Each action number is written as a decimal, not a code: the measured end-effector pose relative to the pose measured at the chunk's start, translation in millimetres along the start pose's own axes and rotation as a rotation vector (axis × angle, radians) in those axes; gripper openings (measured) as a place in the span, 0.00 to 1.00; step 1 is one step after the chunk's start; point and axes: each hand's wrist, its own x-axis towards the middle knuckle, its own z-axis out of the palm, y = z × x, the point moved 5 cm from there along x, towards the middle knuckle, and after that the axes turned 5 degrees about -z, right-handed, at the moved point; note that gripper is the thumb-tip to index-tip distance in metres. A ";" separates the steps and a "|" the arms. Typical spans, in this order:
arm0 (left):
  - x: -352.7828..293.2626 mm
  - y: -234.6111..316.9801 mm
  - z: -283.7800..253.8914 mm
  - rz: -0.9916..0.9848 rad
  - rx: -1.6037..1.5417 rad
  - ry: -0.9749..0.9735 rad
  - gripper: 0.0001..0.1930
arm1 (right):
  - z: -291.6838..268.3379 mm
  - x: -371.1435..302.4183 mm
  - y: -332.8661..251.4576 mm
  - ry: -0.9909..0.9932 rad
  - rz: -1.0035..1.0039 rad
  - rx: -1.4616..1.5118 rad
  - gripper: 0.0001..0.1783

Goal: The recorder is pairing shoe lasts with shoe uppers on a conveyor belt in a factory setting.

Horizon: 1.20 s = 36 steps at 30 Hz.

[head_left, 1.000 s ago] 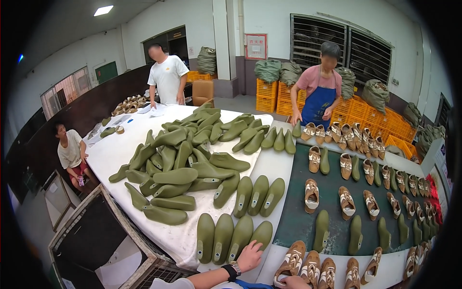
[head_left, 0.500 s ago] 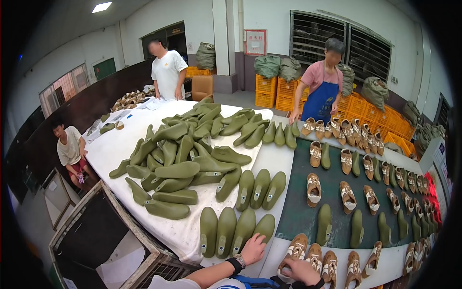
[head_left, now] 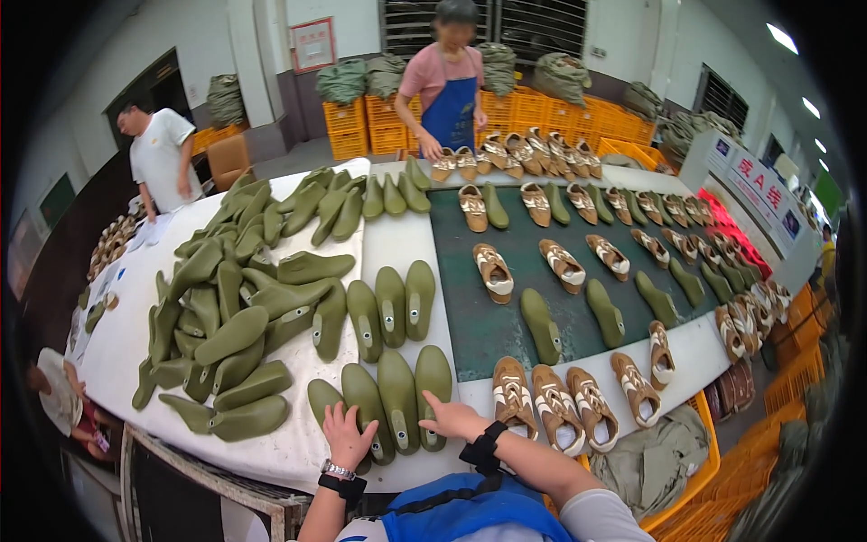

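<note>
A near row of green shoe lasts (head_left: 397, 397) lies at the table's front edge, toes pointing away from me. My left hand (head_left: 347, 439) rests over the heel ends of the leftmost lasts, fingers spread. On the row's right end, my right hand (head_left: 452, 418) touches the rightmost last (head_left: 433, 372) with a stretched-out index finger; its other fingers are partly hidden. Just behind stands a row of three more lasts (head_left: 389, 305). Brown-and-white shoes (head_left: 556, 406) stand in a row to the right of my right hand.
A large heap of green lasts (head_left: 226, 298) covers the white table (head_left: 117, 361) at left. Shoes and lasts line a dark green belt (head_left: 461, 334). Across it stands a person in a blue apron (head_left: 449, 113); others are at left. An orange crate (head_left: 700, 452) sits below the right edge.
The view has turned right. My left hand has moved from the near row's right end to its left end. My right hand has left a brown shoe and now touches the rightmost last.
</note>
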 end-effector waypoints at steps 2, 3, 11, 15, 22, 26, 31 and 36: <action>-0.7 -0.1 6.2 0.081 0.000 -0.006 0.25 | 6.4 -3.8 -11.5 -0.025 0.067 0.083 0.41; -2.1 5.8 5.0 0.147 0.004 -0.002 0.25 | 3.3 -10.9 -19.9 -0.001 0.062 0.068 0.39; 5.5 9.5 -15.4 0.315 0.069 -0.070 0.29 | -22.3 0.9 28.8 0.286 0.302 -0.020 0.35; 6.4 -3.5 -10.2 0.278 -0.029 -0.089 0.30 | -55.0 50.7 76.9 0.427 0.352 -0.090 0.35; 5.0 -6.2 -8.2 0.235 -0.090 -0.093 0.29 | -52.4 88.6 121.3 0.103 0.429 -0.092 0.30; 6.8 0.1 -12.6 0.231 -0.096 -0.075 0.29 | -59.8 79.2 115.5 0.067 0.372 -0.112 0.24; 2.5 -0.5 -14.4 0.221 -0.088 -0.084 0.29 | -58.3 80.1 115.8 0.029 0.353 -0.109 0.25; 8.9 -5.9 -5.5 0.265 -0.117 -0.061 0.27 | -75.0 74.2 106.2 -0.092 0.370 -0.299 0.26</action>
